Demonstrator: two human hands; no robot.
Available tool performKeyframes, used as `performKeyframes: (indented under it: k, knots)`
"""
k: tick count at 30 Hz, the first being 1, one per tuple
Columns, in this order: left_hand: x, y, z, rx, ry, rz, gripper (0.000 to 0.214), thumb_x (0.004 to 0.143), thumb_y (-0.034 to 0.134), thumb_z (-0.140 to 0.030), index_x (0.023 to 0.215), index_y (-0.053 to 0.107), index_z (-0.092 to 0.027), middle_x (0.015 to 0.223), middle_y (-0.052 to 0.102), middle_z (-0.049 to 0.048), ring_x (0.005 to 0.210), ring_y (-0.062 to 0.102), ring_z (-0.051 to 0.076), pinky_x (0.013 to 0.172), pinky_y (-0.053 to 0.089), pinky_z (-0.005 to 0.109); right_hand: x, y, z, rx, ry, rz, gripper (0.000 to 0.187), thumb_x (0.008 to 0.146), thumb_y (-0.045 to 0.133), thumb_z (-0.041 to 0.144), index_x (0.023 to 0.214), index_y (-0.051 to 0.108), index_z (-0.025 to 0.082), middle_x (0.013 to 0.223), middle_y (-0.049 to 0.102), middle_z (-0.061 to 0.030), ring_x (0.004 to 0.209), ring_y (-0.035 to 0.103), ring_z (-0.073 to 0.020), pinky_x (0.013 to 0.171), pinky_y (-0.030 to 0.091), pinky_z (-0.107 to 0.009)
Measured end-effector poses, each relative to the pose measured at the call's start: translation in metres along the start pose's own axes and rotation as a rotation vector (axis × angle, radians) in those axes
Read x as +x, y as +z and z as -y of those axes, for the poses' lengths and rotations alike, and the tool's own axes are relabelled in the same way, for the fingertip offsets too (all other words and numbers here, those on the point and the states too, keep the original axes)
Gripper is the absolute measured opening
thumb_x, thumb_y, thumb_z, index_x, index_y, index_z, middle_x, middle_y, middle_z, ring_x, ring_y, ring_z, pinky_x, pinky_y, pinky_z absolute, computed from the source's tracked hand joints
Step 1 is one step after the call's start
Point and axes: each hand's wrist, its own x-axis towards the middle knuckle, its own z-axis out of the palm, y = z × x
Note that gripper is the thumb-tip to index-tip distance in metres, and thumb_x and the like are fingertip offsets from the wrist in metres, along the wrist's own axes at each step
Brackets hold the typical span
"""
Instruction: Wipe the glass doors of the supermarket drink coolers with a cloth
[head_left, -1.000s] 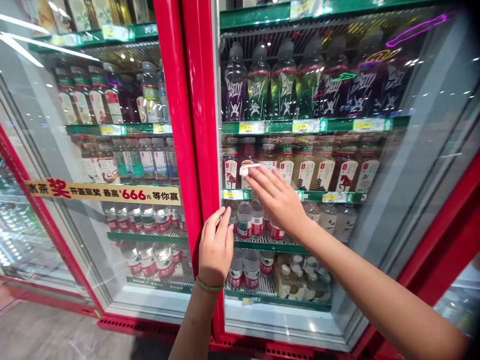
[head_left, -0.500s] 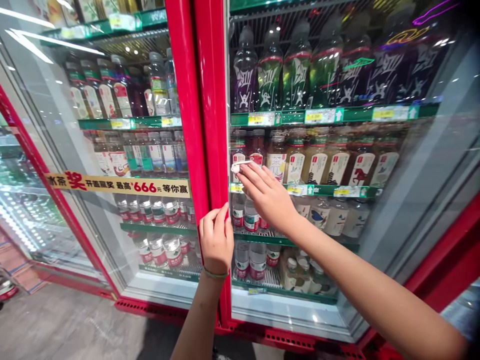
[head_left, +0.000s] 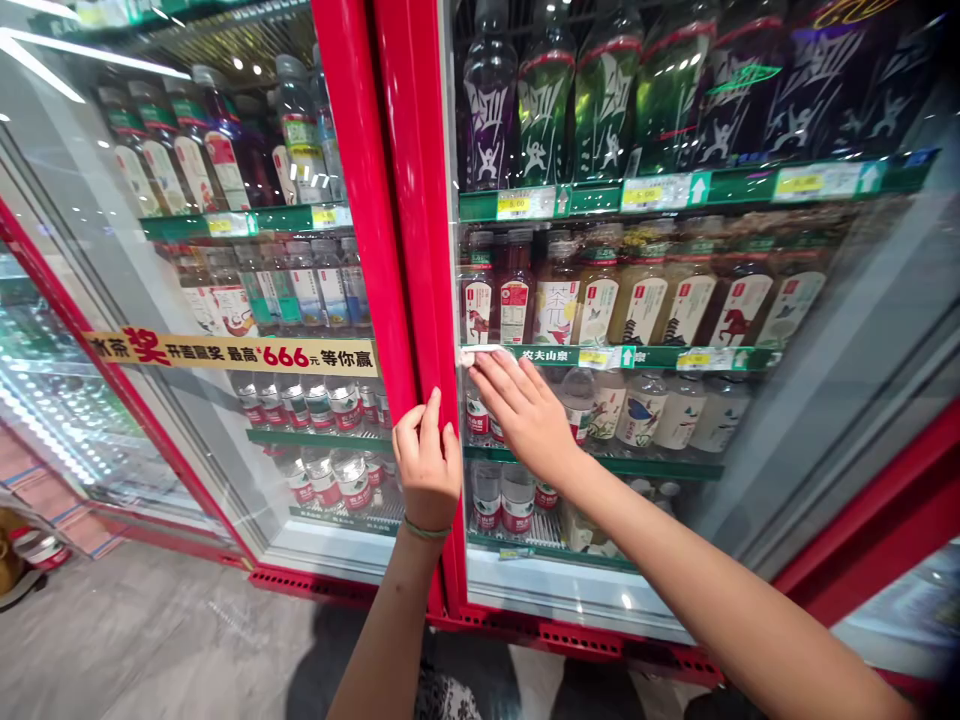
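A red-framed glass door (head_left: 417, 250) of a drinks fridge stands in front of me. My left hand (head_left: 427, 460), with a thin band at the wrist, is on the red frame, its fingers bent around the edge and the index finger pointing up. My right hand (head_left: 525, 410) lies almost flat against the glass, fingers close together. Under its fingertips it presses a folded white tissue or cloth (head_left: 484, 353), mostly covered by the hand, near the glass's left edge. Behind the glass stand rows of bottles, tea drinks (head_left: 556, 290) among them.
A second glass door to the left carries a yellow banner strip (head_left: 232, 352). Green shelf edges (head_left: 570, 200) hold price tags. Grey floor (head_left: 217, 620) lies below, with boxes (head_left: 64, 505) and a wrapped pack (head_left: 41, 548) at the far left.
My right hand with the white tissue or cloth has slid a little down the glass. My left hand stays on the red frame. The view has tilted down and moved slightly closer.
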Motion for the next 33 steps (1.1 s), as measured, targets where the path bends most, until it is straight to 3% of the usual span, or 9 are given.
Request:
performKeyframes:
  k: [6, 13, 17, 19, 25, 30, 33]
  knots:
    - [-0.008, 0.004, 0.002, -0.038, -0.028, -0.012, 0.048, 0.103, 0.048, -0.021, 0.150, 0.055, -0.017, 0.117, 0.058, 0.0131, 0.113, 0.059, 0.022, 0.107, 0.047, 0.036, -0.050, 0.005, 0.014, 0.001, -0.071, 0.079, 0.068, 0.104, 0.047, 0.010, 0.166, 0.023, 0.024, 0.160, 0.047, -0.0034, 0.152, 0.041, -0.0162, 0.131, 0.032, -0.040]
    - [-0.017, 0.010, -0.005, 0.042, 0.087, 0.002, 0.044, 0.102, 0.049, -0.018, 0.144, 0.060, -0.016, 0.119, 0.062, 0.0154, 0.111, 0.061, 0.023, 0.101, 0.049, 0.037, -0.032, -0.007, -0.002, -0.075, 0.139, -0.062, 0.076, 0.104, 0.047, 0.010, 0.168, 0.010, 0.027, 0.164, 0.040, -0.0046, 0.157, 0.029, -0.0203, 0.133, 0.025, -0.048]
    - [-0.014, 0.014, -0.017, -0.020, 0.144, 0.020, 0.048, 0.101, 0.052, -0.014, 0.148, 0.056, -0.017, 0.122, 0.062, 0.0152, 0.114, 0.061, 0.023, 0.101, 0.051, 0.038, -0.049, -0.009, -0.001, -0.074, 0.018, -0.006, 0.074, 0.105, 0.047, 0.010, 0.168, 0.010, 0.023, 0.160, 0.046, -0.0034, 0.154, 0.035, -0.0171, 0.133, 0.026, -0.041]
    - [-0.011, 0.016, -0.022, -0.033, 0.158, 0.027, 0.049, 0.101, 0.052, -0.013, 0.149, 0.054, -0.018, 0.123, 0.062, 0.0152, 0.116, 0.061, 0.023, 0.102, 0.052, 0.039, -0.059, -0.018, -0.009, -0.095, -0.001, 0.019, 0.072, 0.105, 0.046, 0.010, 0.167, 0.013, 0.025, 0.158, 0.049, -0.0020, 0.152, 0.039, -0.0157, 0.134, 0.023, -0.040]
    - [-0.009, 0.030, -0.040, -0.075, 0.191, 0.054, 0.049, 0.101, 0.053, -0.013, 0.149, 0.054, -0.017, 0.128, 0.062, 0.0162, 0.124, 0.060, 0.025, 0.109, 0.051, 0.042, -0.058, -0.040, -0.036, -0.150, 0.204, -0.043, 0.077, 0.103, 0.045, 0.007, 0.167, 0.010, 0.031, 0.165, 0.038, -0.0033, 0.156, 0.031, -0.0216, 0.134, 0.022, -0.051]
    - [-0.015, 0.047, -0.056, -0.066, 0.255, 0.065, 0.050, 0.098, 0.057, -0.012, 0.147, 0.056, -0.017, 0.136, 0.060, 0.0175, 0.140, 0.052, 0.030, 0.119, 0.045, 0.049, -0.085, -0.042, -0.045, -0.180, 0.055, -0.001, 0.073, 0.103, 0.049, 0.011, 0.167, 0.016, 0.025, 0.158, 0.048, -0.0023, 0.155, 0.034, -0.0152, 0.135, 0.018, -0.039]
    - [-0.018, 0.056, -0.065, -0.038, 0.268, 0.052, 0.049, 0.095, 0.061, -0.013, 0.144, 0.059, -0.018, 0.138, 0.060, 0.0174, 0.145, 0.048, 0.032, 0.123, 0.040, 0.053, -0.100, -0.053, -0.062, -0.238, 0.097, -0.032, 0.072, 0.103, 0.051, 0.011, 0.166, 0.021, 0.027, 0.158, 0.049, -0.0029, 0.154, 0.034, -0.0164, 0.135, 0.014, -0.042]
